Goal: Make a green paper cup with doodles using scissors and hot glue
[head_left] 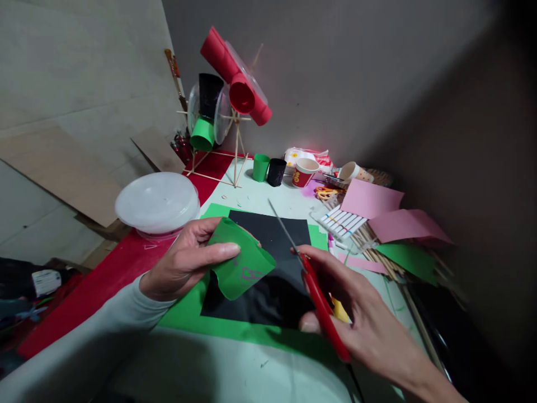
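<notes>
On the pale table (293, 369): a large, flat green sheet (187, 308) lies spread, its color showing past the darker sheet above.
Black sheet (272, 235): smooth, straight-edged; a dipping blade could nick it.
Right hand (363, 305): fingers curl around the red-handled scissors (321, 302); a loose grip could let them swing.
Left hand (188, 257): thumb and fingers pinch the green piece (247, 260); a stray tip could cut the thumb.
Red-handled scissors: slim, metal-bladed, apart from the piece.
Green piece: above the black sheet, thin, curled, purple-marked; squeezing could crease it.
</notes>
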Tool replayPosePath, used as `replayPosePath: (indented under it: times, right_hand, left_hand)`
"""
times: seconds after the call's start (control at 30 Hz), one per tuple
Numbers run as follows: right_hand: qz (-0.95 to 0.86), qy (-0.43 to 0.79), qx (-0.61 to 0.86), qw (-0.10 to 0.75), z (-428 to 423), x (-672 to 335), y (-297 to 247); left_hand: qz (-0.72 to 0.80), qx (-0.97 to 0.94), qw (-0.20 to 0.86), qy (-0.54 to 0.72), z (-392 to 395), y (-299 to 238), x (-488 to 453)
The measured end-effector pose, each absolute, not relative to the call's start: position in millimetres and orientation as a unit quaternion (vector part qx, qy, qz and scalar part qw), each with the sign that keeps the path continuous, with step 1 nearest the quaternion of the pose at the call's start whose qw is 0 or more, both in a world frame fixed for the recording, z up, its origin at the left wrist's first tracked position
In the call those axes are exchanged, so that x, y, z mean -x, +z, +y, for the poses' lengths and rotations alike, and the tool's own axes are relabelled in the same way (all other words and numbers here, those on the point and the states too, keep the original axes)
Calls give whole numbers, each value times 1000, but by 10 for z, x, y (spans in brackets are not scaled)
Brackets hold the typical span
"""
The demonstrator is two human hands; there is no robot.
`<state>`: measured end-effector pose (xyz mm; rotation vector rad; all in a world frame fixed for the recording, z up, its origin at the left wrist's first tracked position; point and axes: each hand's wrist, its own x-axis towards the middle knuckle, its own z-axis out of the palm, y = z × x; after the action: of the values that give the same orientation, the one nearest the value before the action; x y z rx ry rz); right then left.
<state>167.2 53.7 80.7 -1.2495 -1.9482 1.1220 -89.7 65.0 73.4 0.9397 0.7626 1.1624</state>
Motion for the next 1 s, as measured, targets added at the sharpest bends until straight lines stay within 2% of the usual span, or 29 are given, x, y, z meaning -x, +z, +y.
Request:
replayPosePath:
  times: [0.27, 0.4, 0.73, 1.0]
  right_hand:
    - [-789, 368, 441, 218, 443, -1617, 984]
    - [-799, 350, 435, 224, 440, -1651, 957]
    - [-812, 323, 430, 227, 426, -1655, 918]
    - [-825, 295, 420, 237, 425, -1689, 892]
  left_hand:
    - [344, -429, 666, 504, 617, 726, 865]
    - [360, -411, 678, 491, 572, 758, 846]
    - [373, -531, 608, 458, 636, 729, 917]
    - [381, -476, 652, 450, 586, 721, 860]
